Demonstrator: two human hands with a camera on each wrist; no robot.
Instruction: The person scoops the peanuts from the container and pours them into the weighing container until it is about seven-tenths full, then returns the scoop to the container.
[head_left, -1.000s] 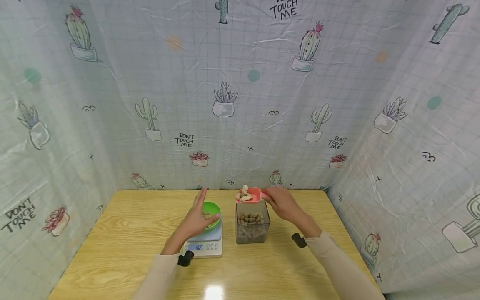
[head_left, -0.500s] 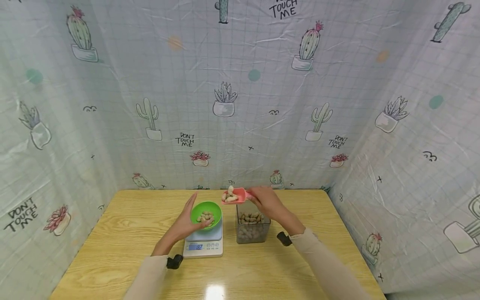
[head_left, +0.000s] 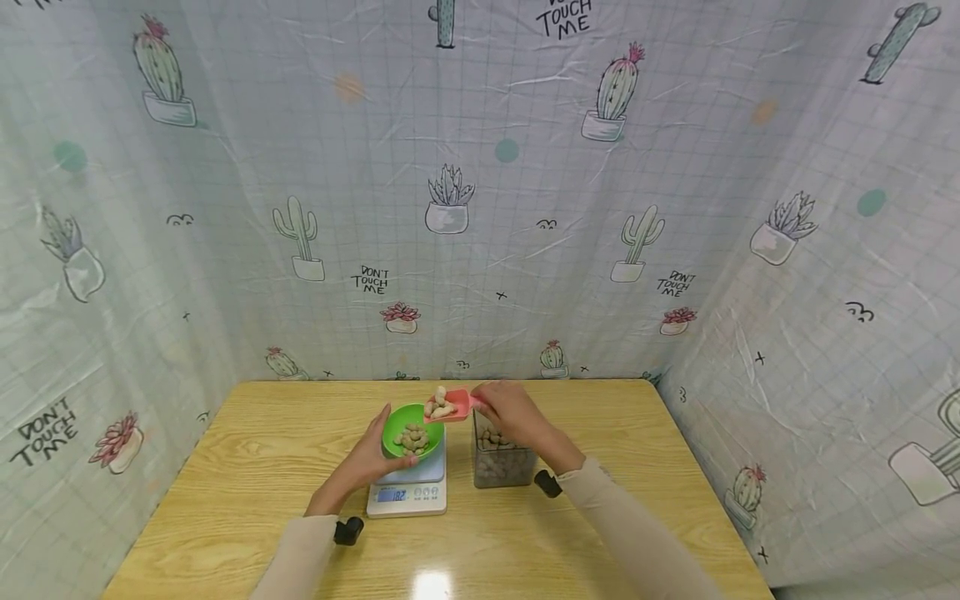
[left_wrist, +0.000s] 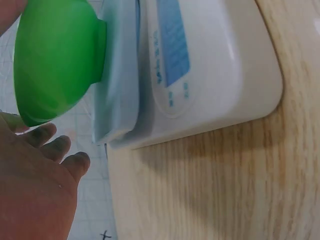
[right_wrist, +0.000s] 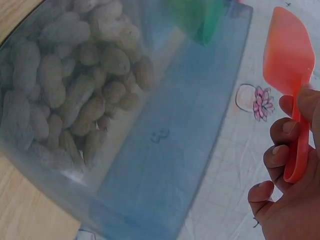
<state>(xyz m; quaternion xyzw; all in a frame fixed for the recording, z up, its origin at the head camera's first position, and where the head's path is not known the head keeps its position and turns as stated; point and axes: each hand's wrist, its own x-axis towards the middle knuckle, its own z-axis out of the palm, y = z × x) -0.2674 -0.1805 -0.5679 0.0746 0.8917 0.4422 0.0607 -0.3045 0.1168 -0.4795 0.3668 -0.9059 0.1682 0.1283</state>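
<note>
A green bowl (head_left: 401,413) with peanuts (head_left: 412,438) in it sits on a white kitchen scale (head_left: 431,505). My left hand (head_left: 362,463) holds the bowl's left side, thumb at the near rim and index finger at the far side; the other fingers spread loosely in the left wrist view. My right hand (head_left: 513,415) grips the handle of a pink scoop (head_left: 460,403), which carries several peanuts, its front lip overlapping the bowl's right rim. In the right wrist view the fingers curl round the scoop's handle (right_wrist: 298,150). Below that hand stands a see-through grey container (head_left: 504,477) holding more peanuts.
Everything stands on a light wooden table (head_left: 285,433). A cactus-print curtain (head_left: 480,267) hangs behind it and along both sides. The scale's display (head_left: 392,495) is lit and faces the person.
My right hand has carried the loaded scoop leftward from above the container to the bowl's right rim, lowering it lately. My left hand has shifted from over the bowl to its left side.
</note>
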